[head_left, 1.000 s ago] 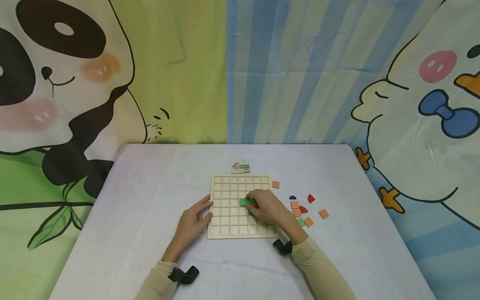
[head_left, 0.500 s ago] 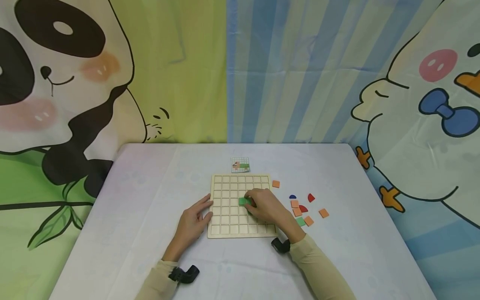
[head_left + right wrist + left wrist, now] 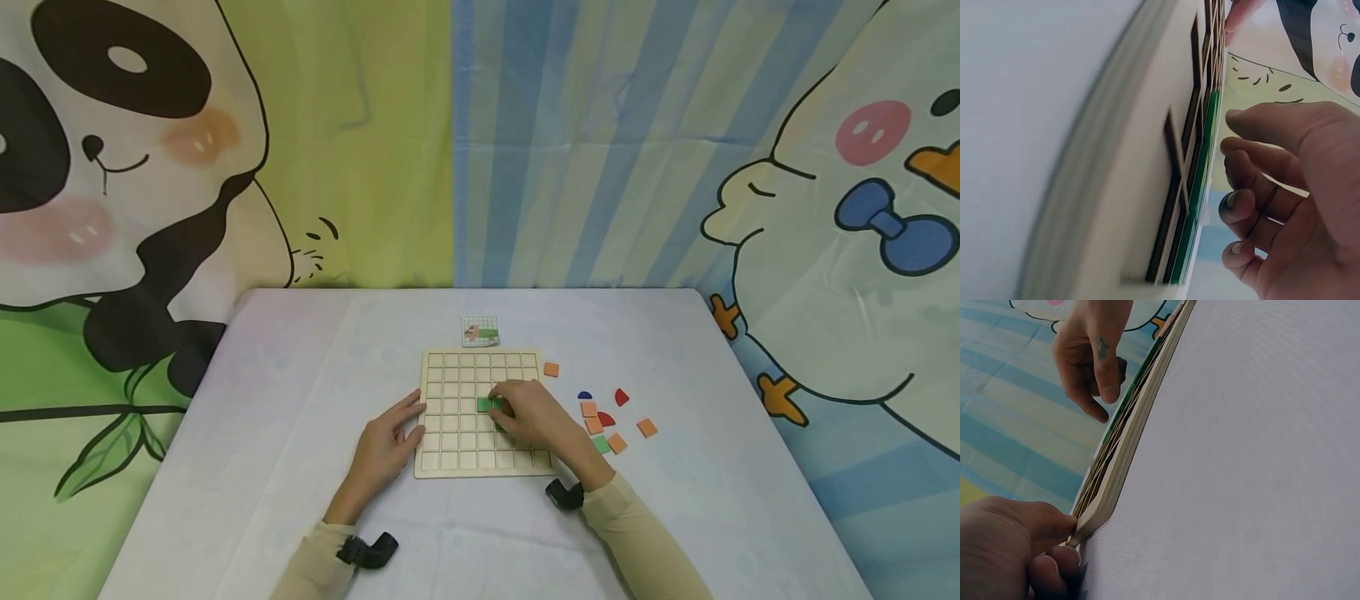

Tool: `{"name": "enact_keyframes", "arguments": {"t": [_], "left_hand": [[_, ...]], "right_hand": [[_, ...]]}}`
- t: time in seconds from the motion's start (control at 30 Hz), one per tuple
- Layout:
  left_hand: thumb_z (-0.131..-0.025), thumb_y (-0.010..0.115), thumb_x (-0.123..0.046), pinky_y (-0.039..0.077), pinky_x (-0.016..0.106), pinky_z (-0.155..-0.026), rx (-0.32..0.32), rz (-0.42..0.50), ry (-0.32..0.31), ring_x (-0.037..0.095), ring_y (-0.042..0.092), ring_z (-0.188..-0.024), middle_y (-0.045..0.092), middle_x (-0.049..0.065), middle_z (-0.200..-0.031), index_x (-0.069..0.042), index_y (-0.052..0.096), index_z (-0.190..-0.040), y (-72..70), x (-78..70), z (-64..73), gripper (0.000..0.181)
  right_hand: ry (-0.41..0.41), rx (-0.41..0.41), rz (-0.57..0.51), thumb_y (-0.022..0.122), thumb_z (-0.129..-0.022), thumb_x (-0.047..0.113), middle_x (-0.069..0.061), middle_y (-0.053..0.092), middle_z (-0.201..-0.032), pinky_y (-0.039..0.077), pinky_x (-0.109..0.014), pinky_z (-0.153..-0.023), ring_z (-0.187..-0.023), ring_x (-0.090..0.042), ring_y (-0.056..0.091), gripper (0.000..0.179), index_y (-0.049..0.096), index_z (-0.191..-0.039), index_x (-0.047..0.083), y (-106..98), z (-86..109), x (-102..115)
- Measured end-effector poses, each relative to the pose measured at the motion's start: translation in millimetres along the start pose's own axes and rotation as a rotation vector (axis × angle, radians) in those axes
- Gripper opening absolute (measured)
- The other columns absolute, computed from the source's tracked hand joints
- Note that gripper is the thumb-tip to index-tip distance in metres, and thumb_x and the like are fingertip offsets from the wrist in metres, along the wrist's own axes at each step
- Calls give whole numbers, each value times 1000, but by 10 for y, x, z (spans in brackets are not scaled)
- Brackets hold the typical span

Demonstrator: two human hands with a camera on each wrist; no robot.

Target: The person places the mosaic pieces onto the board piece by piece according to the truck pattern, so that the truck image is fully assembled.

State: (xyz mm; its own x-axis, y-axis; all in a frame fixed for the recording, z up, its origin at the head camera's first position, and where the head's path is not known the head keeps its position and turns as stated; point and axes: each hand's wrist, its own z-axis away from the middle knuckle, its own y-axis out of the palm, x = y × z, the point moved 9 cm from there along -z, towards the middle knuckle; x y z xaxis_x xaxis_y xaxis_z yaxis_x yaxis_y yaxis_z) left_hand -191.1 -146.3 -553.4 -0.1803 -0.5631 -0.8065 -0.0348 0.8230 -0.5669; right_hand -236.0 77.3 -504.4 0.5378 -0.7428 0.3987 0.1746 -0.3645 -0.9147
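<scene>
My left hand (image 3: 382, 450) rests its fingertips and thumb against the left edge of a pale wooden grid board (image 3: 454, 442); its fingers look relaxed. My right hand (image 3: 536, 412) hovers over the middle of the board, thumb and fingers loosely bent above green square tiles. One green tile (image 3: 483, 404) shows left of the fingertips; others are partly covered by the hand. In the right wrist view, a gap separates the right hand (image 3: 1285, 181) from the green tiles (image 3: 1200, 181), and no piece shows between its fingers. The left wrist view shows the left thumb (image 3: 1047, 522) at the board's corner.
A small picture card (image 3: 481, 331) lies behind the board. To the right are loose orange squares (image 3: 647, 427), a green square (image 3: 602, 444), red pieces (image 3: 622, 397) and a blue half-round piece (image 3: 585, 396). One orange square (image 3: 551, 369) sits close to the board's right edge.
My right hand shifts very slightly left over the green tiles, and the visible green tile sits a touch further left. The left hand stays at the board's edge.
</scene>
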Motion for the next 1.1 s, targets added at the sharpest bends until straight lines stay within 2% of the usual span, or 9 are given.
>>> {"name": "enact_keyframes", "arguments": {"t": [0.37, 0.7, 0.9, 1.1], "left_hand": [[-96, 77, -10, 35, 21, -47, -12, -19, 1, 1, 36, -48, 61, 2, -156, -9, 73, -135, 1, 3, 6, 39], [-97, 75, -11, 34, 22, -47, -3, -3, -9, 2, 36, -46, 60, 0, -157, -10, 72, -136, -22, -5, 3, 39], [-97, 76, -11, 35, 22, -48, -4, -13, -5, 2, 37, -48, 60, 2, -157, -9, 73, -136, -19, -15, 0, 39], [-96, 76, -10, 35, 21, -48, -7, -21, 3, 2, 36, -49, 61, 2, -156, -9, 73, -135, -7, -16, 4, 39]], "right_hand": [[22, -36, -15, 78, -97, 22, 8, 56, -73, 37, -20, -59, -63, -5, 44, 21, 78, -114, 10, -167, 287, -150], [149, -7, -75, 80, -94, 18, 10, 59, -77, 43, -20, -62, -68, -4, 49, 23, 77, -116, 9, -273, 589, -468], [199, -36, -93, 78, -95, 18, 11, 58, -75, 44, -22, -64, -67, -5, 48, 25, 76, -118, 9, -359, 793, -631], [255, -41, -104, 79, -94, 17, 12, 56, -71, 44, -21, -63, -65, -3, 48, 24, 76, -117, 9, -363, 1018, -821]]}}
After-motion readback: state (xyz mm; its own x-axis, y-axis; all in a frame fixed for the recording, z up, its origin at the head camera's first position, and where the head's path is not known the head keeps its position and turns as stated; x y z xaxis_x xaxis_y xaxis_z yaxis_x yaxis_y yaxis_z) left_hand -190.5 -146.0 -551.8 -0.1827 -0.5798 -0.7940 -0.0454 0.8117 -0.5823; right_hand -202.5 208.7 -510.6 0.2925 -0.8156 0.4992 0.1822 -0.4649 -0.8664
